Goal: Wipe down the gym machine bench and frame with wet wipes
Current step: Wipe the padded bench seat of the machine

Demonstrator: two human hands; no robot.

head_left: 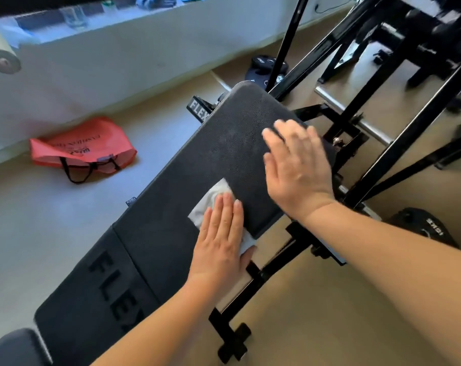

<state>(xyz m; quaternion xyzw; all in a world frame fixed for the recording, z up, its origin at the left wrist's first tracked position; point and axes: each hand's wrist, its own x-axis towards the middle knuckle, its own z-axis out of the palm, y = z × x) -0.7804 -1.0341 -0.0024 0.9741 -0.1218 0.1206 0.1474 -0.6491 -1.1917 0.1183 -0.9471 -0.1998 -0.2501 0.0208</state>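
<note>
My left hand [218, 241] lies flat with straight fingers and presses the thin white wet wipe [210, 202] on the black padded surface [224, 138], near its right edge. My right hand [295, 167] — also flat, blurred — is further up. The wipe looks limp, so I judge palm pressure better than pinching.

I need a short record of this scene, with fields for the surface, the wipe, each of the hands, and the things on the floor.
surface: black padded bench on a black metal frame
wipe: white wet wipe, lying on the bench pad
left hand: fingers straight, pressing on the wipe
right hand: fingers straight, over the upper pad; blurred, so contact is unclear
floor: red fabric bag with black handles; black round weight plate
</note>
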